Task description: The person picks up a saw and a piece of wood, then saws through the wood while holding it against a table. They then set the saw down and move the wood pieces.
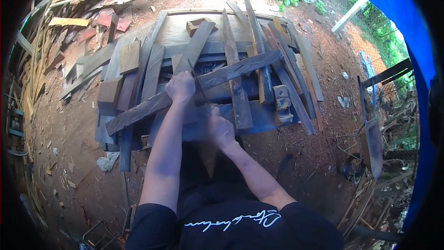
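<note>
A long, rough dark plank [245, 69] lies slantwise across the other boards. My left hand [181, 87] is closed around its middle. A handsaw [199, 81] crosses the plank just right of that hand, its thin dark blade seen nearly edge-on. My right hand [220, 128], slightly blurred, is closed on the near end of the saw, and its handle is mostly hidden by the fingers. Beneath the plank, a wide board [196, 41] runs away from me towards a small wooden frame [200, 24].
Several boards and offcuts cover the low wooden bench [171, 132]. On the right sits a notched block [282, 104]. Scrap wood [83, 21] is heaped at left. A shovel [371, 143] and blue tarp [393, 4] are at right.
</note>
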Demonstrator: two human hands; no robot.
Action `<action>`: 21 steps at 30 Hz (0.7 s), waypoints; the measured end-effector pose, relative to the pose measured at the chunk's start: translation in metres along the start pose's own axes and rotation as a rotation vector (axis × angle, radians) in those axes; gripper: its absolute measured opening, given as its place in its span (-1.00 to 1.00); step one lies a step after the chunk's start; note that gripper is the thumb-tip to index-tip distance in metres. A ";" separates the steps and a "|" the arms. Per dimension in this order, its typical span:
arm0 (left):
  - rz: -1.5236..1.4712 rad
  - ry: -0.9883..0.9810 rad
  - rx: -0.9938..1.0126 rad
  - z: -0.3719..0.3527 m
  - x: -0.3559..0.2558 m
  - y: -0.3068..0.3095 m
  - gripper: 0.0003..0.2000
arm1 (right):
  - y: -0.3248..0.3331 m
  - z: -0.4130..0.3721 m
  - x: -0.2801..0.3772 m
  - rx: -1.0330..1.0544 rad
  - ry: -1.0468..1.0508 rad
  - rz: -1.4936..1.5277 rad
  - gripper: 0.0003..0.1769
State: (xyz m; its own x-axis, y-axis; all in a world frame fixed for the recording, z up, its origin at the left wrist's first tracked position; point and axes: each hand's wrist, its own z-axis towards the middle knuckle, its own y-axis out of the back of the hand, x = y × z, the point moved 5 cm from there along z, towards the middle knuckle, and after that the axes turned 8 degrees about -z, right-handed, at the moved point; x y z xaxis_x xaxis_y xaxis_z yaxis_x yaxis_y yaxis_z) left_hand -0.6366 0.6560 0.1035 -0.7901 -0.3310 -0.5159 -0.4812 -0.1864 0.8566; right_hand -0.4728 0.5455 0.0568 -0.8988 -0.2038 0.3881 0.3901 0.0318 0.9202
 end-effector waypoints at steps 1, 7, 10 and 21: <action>-0.002 0.015 0.009 0.000 -0.001 0.001 -0.53 | 0.002 -0.002 -0.001 0.014 0.035 -0.012 -0.80; 0.006 0.014 0.010 0.003 0.002 -0.004 -0.54 | 0.008 0.043 0.020 -0.044 0.023 0.054 -0.76; 0.016 0.029 0.018 0.002 0.000 -0.001 -0.54 | 0.000 0.069 0.028 -0.030 0.022 0.047 -0.75; -0.001 0.032 0.017 0.001 0.000 0.003 -0.54 | 0.003 0.063 0.028 0.042 -0.047 0.054 -0.73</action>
State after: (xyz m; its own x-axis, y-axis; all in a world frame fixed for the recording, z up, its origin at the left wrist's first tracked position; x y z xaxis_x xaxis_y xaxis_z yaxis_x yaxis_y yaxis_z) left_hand -0.6382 0.6565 0.1056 -0.7772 -0.3598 -0.5163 -0.4890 -0.1713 0.8553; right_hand -0.5097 0.6019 0.0736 -0.8853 -0.1550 0.4385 0.4306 0.0830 0.8987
